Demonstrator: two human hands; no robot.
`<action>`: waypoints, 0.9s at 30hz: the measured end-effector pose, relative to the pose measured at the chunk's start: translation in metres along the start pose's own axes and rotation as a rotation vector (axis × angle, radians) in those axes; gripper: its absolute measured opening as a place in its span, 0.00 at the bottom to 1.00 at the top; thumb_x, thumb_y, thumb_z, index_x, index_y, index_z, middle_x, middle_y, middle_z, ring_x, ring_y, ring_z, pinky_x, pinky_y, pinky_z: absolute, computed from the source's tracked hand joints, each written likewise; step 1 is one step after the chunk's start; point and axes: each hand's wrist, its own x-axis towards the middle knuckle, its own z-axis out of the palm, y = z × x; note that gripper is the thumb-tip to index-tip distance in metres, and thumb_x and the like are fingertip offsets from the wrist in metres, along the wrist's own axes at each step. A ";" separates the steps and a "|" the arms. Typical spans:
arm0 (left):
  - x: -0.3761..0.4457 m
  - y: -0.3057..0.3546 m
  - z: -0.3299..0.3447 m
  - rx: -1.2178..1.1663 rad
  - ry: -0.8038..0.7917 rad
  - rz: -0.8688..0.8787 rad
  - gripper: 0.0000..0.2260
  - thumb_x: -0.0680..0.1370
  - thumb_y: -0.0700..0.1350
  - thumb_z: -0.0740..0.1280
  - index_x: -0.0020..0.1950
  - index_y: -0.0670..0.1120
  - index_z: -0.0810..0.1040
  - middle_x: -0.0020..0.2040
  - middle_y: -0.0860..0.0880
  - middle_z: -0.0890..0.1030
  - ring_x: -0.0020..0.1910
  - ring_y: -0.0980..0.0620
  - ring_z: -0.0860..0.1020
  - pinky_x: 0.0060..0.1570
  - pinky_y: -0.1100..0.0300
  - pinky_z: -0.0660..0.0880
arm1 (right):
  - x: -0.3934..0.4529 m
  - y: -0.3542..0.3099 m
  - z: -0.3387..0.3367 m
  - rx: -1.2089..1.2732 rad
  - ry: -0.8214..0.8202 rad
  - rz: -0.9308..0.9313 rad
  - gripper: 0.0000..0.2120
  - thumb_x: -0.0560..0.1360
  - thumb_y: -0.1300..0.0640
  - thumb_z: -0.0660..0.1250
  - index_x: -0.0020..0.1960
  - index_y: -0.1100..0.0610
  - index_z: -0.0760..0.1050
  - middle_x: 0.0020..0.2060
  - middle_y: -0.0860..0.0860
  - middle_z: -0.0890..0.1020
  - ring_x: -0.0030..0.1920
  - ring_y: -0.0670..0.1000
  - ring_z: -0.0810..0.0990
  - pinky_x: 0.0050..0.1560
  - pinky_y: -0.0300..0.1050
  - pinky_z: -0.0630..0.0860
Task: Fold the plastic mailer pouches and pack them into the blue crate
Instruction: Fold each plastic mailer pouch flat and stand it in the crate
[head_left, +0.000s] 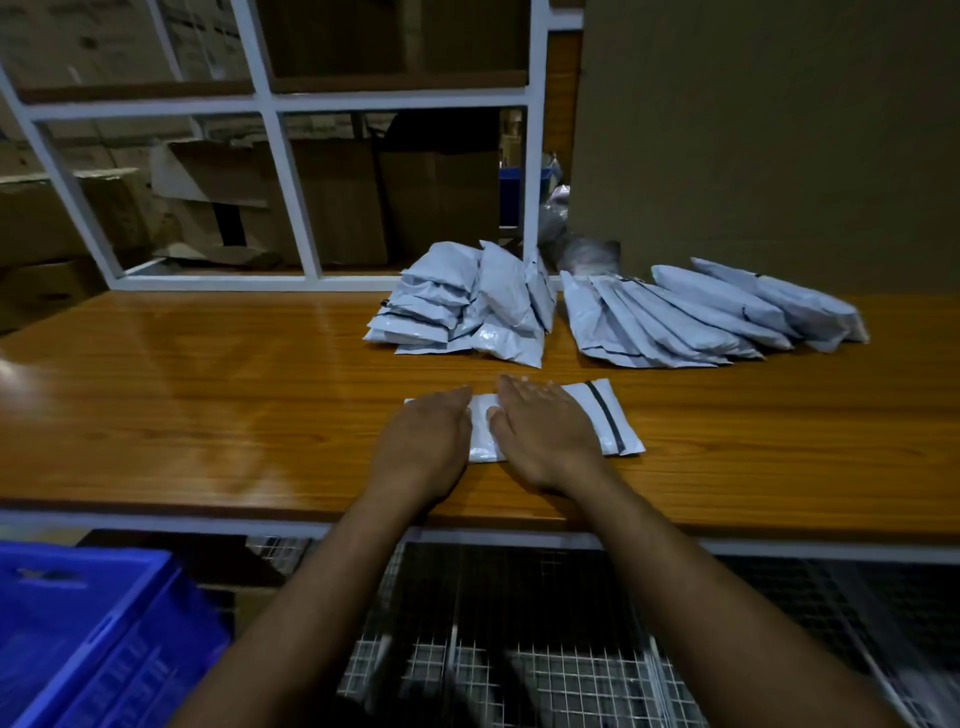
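A white plastic mailer pouch (613, 421) with a dark strip near its right end lies flat on the wooden table (208, 395). My left hand (426, 441) presses its left part with flat fingers. My right hand (540, 431) lies flat on its middle, fingers straight. Behind it sit a heap of folded pouches (462, 306) and a fanned row of pouches (701, 317). The blue crate (88, 629) stands below the table's front edge at the lower left; its inside is mostly out of view.
A white metal frame (291, 187) with cardboard boxes behind it rises at the table's back. A large cardboard sheet (769, 135) stands at the back right. Wire mesh (519, 649) lies under the table's front edge.
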 end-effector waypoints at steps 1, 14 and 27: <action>-0.001 -0.002 0.002 0.007 0.007 -0.002 0.21 0.86 0.51 0.51 0.79 0.50 0.65 0.76 0.47 0.70 0.72 0.48 0.70 0.71 0.56 0.63 | 0.000 0.001 -0.001 0.011 -0.003 -0.003 0.29 0.85 0.45 0.43 0.82 0.58 0.51 0.80 0.53 0.56 0.80 0.51 0.53 0.79 0.50 0.47; 0.001 0.009 -0.014 0.315 -0.188 -0.051 0.25 0.85 0.58 0.44 0.82 0.55 0.52 0.81 0.54 0.58 0.80 0.52 0.57 0.78 0.42 0.49 | -0.005 0.034 -0.010 -0.016 -0.052 0.127 0.28 0.84 0.42 0.41 0.81 0.51 0.55 0.80 0.48 0.59 0.80 0.51 0.55 0.78 0.61 0.49; 0.004 0.005 -0.001 0.254 -0.140 -0.019 0.25 0.86 0.56 0.45 0.82 0.50 0.55 0.81 0.51 0.60 0.79 0.49 0.59 0.76 0.49 0.58 | -0.005 -0.011 -0.010 0.134 -0.044 0.028 0.24 0.86 0.49 0.46 0.80 0.54 0.57 0.78 0.53 0.63 0.77 0.54 0.61 0.75 0.49 0.54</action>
